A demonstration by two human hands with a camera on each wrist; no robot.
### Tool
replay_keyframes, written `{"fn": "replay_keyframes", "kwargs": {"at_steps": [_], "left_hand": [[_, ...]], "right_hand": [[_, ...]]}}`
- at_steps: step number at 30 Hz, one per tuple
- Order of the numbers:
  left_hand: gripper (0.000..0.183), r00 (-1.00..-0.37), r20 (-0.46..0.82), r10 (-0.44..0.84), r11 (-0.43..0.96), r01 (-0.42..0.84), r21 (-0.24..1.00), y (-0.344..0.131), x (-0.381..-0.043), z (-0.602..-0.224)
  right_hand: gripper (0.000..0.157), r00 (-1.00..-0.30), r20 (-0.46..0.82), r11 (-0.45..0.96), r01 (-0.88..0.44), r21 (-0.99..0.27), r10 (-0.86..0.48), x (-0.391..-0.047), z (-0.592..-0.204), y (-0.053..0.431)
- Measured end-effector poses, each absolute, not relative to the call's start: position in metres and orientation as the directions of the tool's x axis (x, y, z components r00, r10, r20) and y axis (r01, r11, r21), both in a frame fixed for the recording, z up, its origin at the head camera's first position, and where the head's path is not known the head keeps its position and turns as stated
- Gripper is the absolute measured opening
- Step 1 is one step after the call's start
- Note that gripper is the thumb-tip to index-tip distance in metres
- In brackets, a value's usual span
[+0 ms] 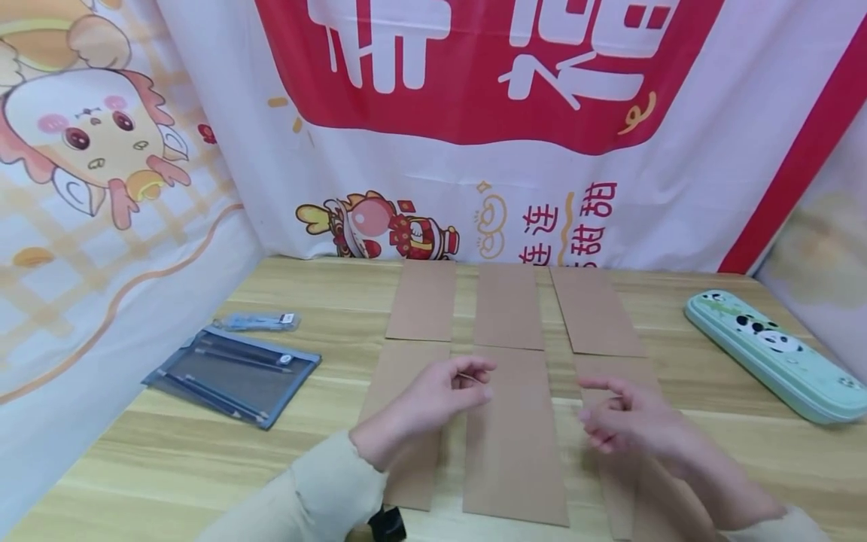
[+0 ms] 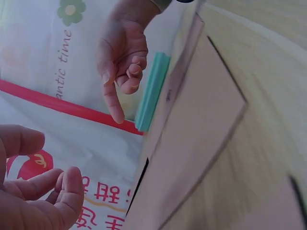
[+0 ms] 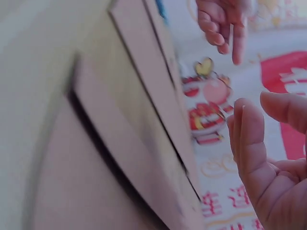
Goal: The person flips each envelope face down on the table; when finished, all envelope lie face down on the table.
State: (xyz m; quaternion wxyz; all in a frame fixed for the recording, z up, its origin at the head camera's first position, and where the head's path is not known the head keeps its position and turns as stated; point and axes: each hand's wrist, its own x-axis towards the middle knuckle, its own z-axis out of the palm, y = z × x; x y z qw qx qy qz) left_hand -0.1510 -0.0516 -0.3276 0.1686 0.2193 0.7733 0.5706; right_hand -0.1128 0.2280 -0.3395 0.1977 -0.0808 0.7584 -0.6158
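Note:
Brown cardboard rectangles lie on the wooden table in two rows, with a back-middle sheet and a front-middle sheet between the others. My left hand is held over the gap between the front-left sheet and the front-middle one, fingers loosely bent and holding nothing. Above the front-right sheet hovers my right hand, also holding nothing, its index finger pointing inward. Another brown piece overlaps that sheet's right side, partly hidden by the right forearm. Both hands face each other in the wrist views.
At the right lies a mint-green panda pencil case. A dark mesh zip pouch with pencils inside lies at the left, a small blue packet behind it. A printed curtain hangs along the table's back edge.

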Motion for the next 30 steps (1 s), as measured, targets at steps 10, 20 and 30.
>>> {"fn": "replay_keyframes", "kwargs": {"at_steps": [10,20,30], "left_hand": [[0.037,-0.816,-0.088,0.571,-0.057,-0.147,0.987,-0.001,-0.159,-0.331],[0.041,-0.798,-0.156,0.582,-0.095,-0.257,0.962,0.034,-0.155,-0.351],[0.043,-0.796,-0.251,0.551,-0.009,-0.306,0.952,0.056,-0.148,-0.366]], "right_hand": [[0.028,-0.917,-0.214,0.216,0.145,-0.965,-0.338,-0.113,-0.340,0.287],[0.039,-0.883,-0.193,0.075,0.178,-0.981,-0.429,-0.108,-0.354,0.334],[0.068,-0.899,-0.412,0.414,0.322,-0.851,-0.148,-0.103,-0.354,0.337]]}}
